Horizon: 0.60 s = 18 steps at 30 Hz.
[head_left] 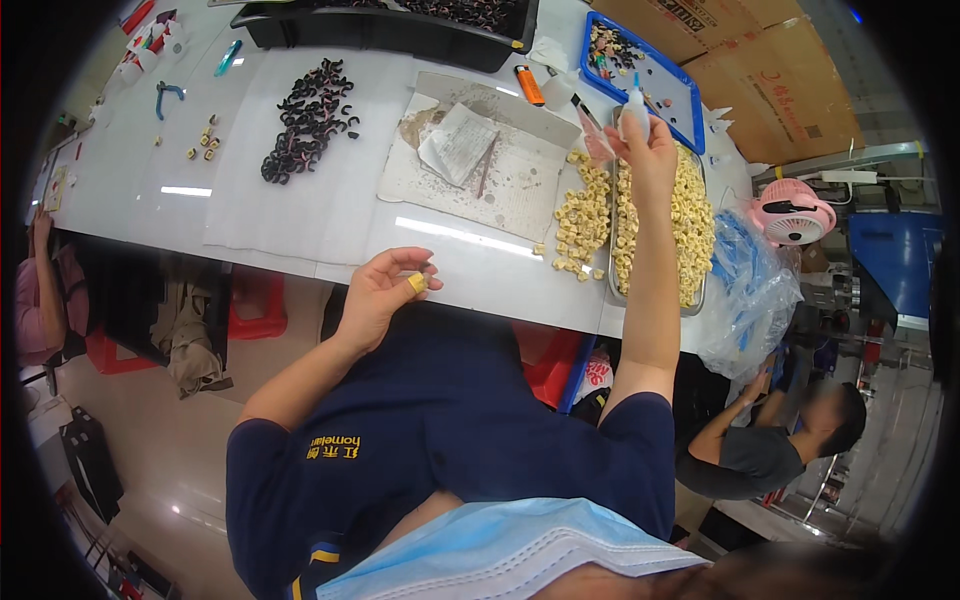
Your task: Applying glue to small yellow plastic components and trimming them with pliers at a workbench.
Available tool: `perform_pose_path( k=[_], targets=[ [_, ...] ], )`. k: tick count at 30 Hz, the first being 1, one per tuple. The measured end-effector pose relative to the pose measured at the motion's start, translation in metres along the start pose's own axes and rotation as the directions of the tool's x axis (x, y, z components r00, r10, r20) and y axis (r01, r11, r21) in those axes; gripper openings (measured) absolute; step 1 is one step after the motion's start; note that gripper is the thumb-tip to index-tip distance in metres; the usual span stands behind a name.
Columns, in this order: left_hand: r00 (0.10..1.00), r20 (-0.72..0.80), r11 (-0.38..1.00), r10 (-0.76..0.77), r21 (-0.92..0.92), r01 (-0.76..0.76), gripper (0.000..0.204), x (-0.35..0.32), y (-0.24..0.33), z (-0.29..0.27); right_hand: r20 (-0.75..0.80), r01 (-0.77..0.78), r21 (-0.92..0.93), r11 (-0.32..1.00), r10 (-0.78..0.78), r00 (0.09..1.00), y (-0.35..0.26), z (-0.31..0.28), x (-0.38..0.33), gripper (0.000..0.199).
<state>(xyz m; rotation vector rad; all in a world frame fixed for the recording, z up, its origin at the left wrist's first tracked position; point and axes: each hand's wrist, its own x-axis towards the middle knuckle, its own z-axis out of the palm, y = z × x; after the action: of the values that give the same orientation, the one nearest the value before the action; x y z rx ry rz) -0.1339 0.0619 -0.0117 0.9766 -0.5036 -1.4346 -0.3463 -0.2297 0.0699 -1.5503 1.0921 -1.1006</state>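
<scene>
My right hand (650, 158) reaches over the metal tray (612, 262) on the right. Its fingers are wrapped round a small white squeeze bottle (634, 112) with a blue tip that points away from me. Under that hand, small cream-yellow pieces (668, 235) fill the tray, and more loose ones (582, 215) lie on the table beside it. Near the table's front edge my left hand (385, 295) is closed in a pinch, with yellow tape round one digit. Something small and dark shows at its fingertips, too small to name.
Black curved pieces (305, 120) lie on a white sheet. Beside them is a shallow cardboard tray (520, 175) with paper in it. An orange lighter (529, 86), a blue tray (690, 110) and a black bin (390, 35) stand farther back. A pink fan (792, 212) sits right.
</scene>
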Motion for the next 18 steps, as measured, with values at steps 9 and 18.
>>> perform_pose_path(
  k=[9, 18],
  targets=[
    [0.997, 0.019, 0.996, -0.071, -0.048, 0.071, 0.031, -0.005, 0.001, 0.007, 0.158, -0.156, 0.251, 0.955, 0.119, 0.98, 0.012, 0.033, -0.104, 0.026],
    [0.997, 0.06, 0.998, -0.04, -0.05, 0.044, 0.032, -0.01, 0.0, 0.014, 0.315, -0.261, 0.352, 0.899, 0.148, 0.937, 0.023, 0.041, -0.199, 0.023]
  ],
)
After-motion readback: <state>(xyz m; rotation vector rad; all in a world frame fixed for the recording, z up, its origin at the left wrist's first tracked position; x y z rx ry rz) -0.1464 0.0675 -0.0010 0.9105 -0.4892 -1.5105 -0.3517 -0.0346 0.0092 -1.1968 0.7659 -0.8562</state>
